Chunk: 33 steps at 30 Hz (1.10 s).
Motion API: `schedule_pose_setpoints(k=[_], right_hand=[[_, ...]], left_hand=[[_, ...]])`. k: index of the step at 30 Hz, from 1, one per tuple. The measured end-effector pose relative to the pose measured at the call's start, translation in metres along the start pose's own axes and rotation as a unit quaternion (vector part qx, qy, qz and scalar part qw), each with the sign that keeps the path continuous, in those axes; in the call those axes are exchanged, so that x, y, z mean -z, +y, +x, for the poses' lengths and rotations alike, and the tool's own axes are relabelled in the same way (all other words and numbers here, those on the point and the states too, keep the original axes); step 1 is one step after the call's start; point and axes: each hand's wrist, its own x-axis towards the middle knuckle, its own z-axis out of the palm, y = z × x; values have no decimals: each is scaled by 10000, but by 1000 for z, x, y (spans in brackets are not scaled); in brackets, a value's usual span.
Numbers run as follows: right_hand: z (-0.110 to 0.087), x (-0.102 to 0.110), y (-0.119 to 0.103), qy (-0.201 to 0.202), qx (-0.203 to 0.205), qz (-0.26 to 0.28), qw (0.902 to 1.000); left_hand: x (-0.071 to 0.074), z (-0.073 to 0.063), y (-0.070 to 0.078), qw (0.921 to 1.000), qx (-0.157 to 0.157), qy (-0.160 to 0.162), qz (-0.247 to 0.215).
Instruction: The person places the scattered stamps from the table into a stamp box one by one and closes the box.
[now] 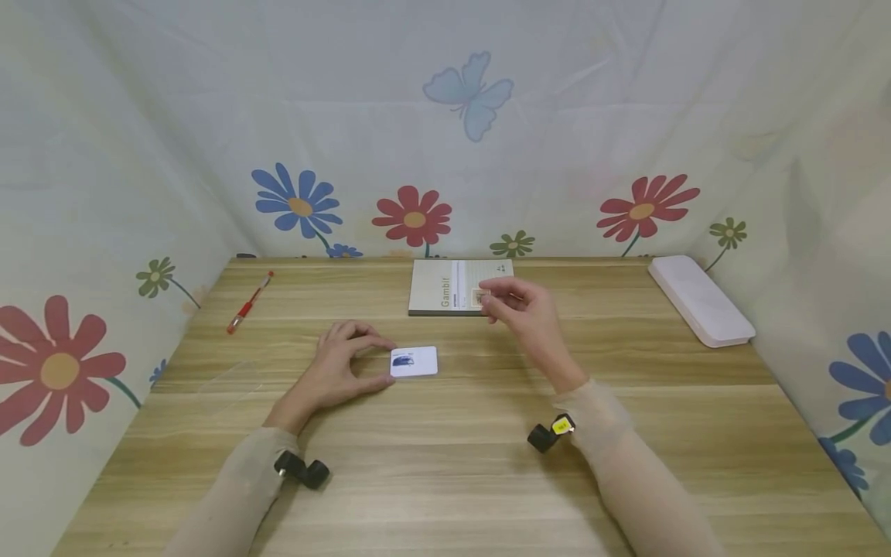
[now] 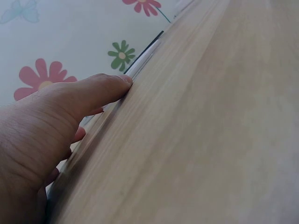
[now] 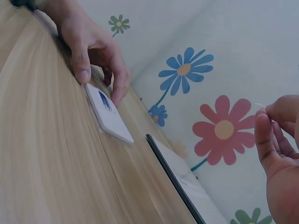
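Note:
My left hand (image 1: 341,367) rests at the left end of a flat white rounded rectangle (image 1: 425,362) with a dark blue picture, lying on the table. Its thumb and index finger grip opposite sides of that piece, as the right wrist view shows. Over the front right part of a notebook (image 1: 428,286) marked "Gambit", my right hand (image 1: 525,309) pinches a small stamp-like square (image 1: 477,297) between thumb and fingers. In the right wrist view only a thin, pale edge (image 3: 258,105) shows above those fingertips. The left wrist view shows the left thumb (image 2: 105,88) low over the wood.
A red pen (image 1: 250,303) lies at the back left of the wooden table (image 1: 431,480). At the back right is a long white case (image 1: 699,300). A faint clear sheet (image 1: 233,384) lies left of the left hand. Flowered cloth (image 1: 557,131) stands around the table.

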Motion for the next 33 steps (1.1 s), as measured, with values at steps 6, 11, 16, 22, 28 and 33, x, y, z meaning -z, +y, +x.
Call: schedule_pose_setpoints(k=[6,11,16,22,28,33], right_hand=[[5,-9,-1,-19,53,298,9995],[7,-14,0,-1,31,313,9995],[7,-19,5,-21,-6,108,9999],[5,-29,14,-174,-137,99,9997],[1,-39,22,-385,-287,93,9988],[0,-45,31,-531,-369,-27,9979]], left_hand=[[-1,1,0,10000,2,-5,19],[-1,1,1,10000,-26,-21,3],[0,1,1,10000,-10,-13,16],[-1,0,-1,10000,-30,-7,58],[-1,1,0,10000,-14,-18,67],[-1,2,0,10000,-8,-17,94]])
